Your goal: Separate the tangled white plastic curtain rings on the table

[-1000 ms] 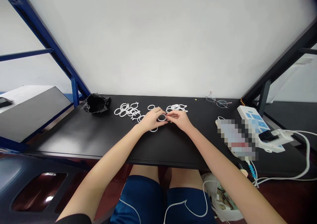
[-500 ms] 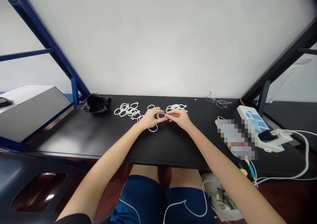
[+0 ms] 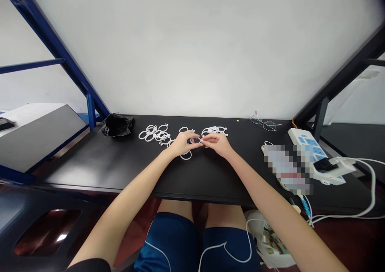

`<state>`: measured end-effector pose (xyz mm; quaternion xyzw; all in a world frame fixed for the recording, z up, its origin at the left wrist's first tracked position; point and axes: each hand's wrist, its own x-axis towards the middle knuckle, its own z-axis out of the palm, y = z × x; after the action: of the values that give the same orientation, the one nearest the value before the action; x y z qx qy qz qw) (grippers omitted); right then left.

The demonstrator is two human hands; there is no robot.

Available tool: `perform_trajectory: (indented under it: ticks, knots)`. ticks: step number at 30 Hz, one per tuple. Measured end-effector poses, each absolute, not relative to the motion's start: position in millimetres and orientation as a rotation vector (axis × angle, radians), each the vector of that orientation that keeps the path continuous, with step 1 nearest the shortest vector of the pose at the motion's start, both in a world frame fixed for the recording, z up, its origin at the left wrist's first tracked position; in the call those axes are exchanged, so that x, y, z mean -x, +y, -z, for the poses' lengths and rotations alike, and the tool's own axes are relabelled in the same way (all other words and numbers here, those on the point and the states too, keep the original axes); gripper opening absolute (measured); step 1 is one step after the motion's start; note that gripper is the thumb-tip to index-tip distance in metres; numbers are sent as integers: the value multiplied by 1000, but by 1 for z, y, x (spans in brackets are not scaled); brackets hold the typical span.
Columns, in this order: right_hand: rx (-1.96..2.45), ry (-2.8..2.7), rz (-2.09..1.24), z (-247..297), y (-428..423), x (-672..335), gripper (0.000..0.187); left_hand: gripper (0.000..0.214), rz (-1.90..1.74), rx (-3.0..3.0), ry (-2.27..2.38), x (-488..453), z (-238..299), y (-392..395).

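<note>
Between my fingertips, just above the black desk (image 3: 120,168), is a small white ring (image 3: 193,140), perhaps an elastic band; its kind is hard to make out. My left hand (image 3: 182,143) pinches it from the left with thumb and fingers. From the right, my right hand (image 3: 220,144) closes its fingertips on the ring's near end. Fingers hide part of it. A loose pile of similar white rings (image 3: 155,133) lies left of my left hand. Another white pile (image 3: 214,130) sits right behind my right hand. One single ring (image 3: 186,158) shows below my left hand.
A crumpled black plastic bag (image 3: 118,126) stands open at the back left. Eyeglasses (image 3: 264,123) lie at the back right. A blurred-out phone (image 3: 285,168) and a white power strip (image 3: 306,142) with cables occupy the right side. Blue and black frame bars flank the desk.
My fingertips have drawn slightly tighter around the ring, and less of its loop shows. Both arms hold nearly the same position, and the piles have not moved.
</note>
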<state>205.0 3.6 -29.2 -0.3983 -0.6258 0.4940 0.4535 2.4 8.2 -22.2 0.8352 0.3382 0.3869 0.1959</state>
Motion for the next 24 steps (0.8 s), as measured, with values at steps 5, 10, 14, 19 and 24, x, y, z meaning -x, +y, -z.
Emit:
perform_trajectory:
  ticks: [5, 10, 14, 19, 24]
  knots:
    - [985, -1561, -1176, 29, 3, -205, 32, 36, -1123, -2367, 957, -3, 21, 8]
    - [988, -1589, -1149, 29, 3, -205, 33, 36, -1116, -2369, 962, -3, 20, 8]
    - [987, -1578, -1162, 29, 3, -206, 34, 36, -1117, -2387, 968, -2, 20, 7]
    - [988, -1564, -1191, 29, 2, -205, 33, 35, -1114, -2391, 970, -3, 20, 7]
    - [989, -1560, -1190, 28, 2, -205, 34, 35, -1110, -2401, 971, -3, 20, 8]
